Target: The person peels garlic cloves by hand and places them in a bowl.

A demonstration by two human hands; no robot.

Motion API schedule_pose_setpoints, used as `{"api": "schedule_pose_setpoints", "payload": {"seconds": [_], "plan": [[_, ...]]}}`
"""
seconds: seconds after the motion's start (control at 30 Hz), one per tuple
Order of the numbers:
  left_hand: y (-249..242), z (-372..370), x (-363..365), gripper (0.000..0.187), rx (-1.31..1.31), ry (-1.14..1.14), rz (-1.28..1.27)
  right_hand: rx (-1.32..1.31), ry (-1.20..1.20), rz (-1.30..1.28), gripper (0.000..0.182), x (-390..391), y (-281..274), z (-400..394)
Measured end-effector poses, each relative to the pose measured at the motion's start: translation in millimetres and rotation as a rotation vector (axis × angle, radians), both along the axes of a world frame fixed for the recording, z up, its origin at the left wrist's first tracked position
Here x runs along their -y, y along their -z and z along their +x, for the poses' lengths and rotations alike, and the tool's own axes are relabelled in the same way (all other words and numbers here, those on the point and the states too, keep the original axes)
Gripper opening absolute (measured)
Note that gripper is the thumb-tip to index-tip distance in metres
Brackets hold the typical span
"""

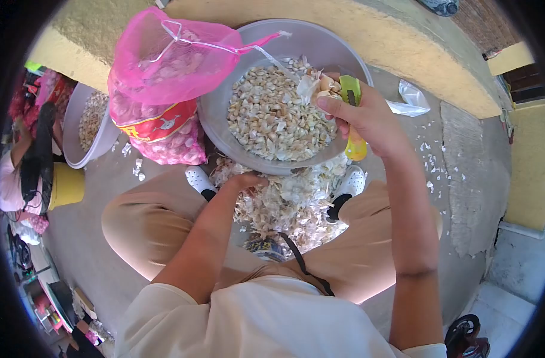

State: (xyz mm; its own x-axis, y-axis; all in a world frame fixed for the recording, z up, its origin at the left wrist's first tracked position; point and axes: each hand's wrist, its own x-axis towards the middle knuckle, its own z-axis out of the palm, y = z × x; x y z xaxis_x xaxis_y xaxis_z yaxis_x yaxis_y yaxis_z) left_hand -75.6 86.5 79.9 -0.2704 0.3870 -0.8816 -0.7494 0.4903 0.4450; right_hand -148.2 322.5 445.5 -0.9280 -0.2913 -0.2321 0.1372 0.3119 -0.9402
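Note:
My right hand [365,119] is raised over the right side of a grey plastic basin [216,122]. It is closed around a yellow-green utility knife [351,90] and garlic [328,86] with papery skin hanging from it. Many loose garlic cloves [278,113] lie in the basin. Low at the basin's near edge is my left hand [247,181], over a heap of garlic skins [284,206] on the floor. Its fingers are mostly hidden, so whether they hold anything does not show.
A pink mesh sack [159,119] of garlic stands against the basin's left side. Farther left are another basin [75,134] with cloves, a yellow bucket [66,185] and another person [19,173]. A low yellow wall [404,51] runs behind. White clogs [351,182] flank the heap.

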Motion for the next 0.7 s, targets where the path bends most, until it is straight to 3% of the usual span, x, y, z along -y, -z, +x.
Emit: {"api": "schedule_pose_setpoints", "payload": {"seconds": [0.13,0.2,0.33,0.43,0.53,0.63,0.7], "plan": [[-22,1,1,0.074,-0.017,-0.047,0.094,0.050,-0.064,0.022,0.036,-1,3,1],[-39,5,-2,0.073,-0.076,0.043,0.127,0.119,-0.106,0.067,0.052,-1,2,1],[-89,9,-11,0.065,-0.033,0.149,0.191,0.157,-0.174,0.095,0.051,-1,8,2],[-99,3,-7,0.050,-0.092,0.379,0.257,0.139,-0.235,0.136,0.049,2,8,5],[-121,6,-3,0.039,-0.715,0.557,0.446,0.132,-0.272,0.089,0.044,5,10,9],[-178,8,0,0.032,-0.685,0.441,0.440,0.149,-0.301,0.058,0.039,4,16,10],[-190,12,5,0.038,-0.507,0.251,0.470,0.176,-0.329,0.074,0.040,5,12,10]]}}
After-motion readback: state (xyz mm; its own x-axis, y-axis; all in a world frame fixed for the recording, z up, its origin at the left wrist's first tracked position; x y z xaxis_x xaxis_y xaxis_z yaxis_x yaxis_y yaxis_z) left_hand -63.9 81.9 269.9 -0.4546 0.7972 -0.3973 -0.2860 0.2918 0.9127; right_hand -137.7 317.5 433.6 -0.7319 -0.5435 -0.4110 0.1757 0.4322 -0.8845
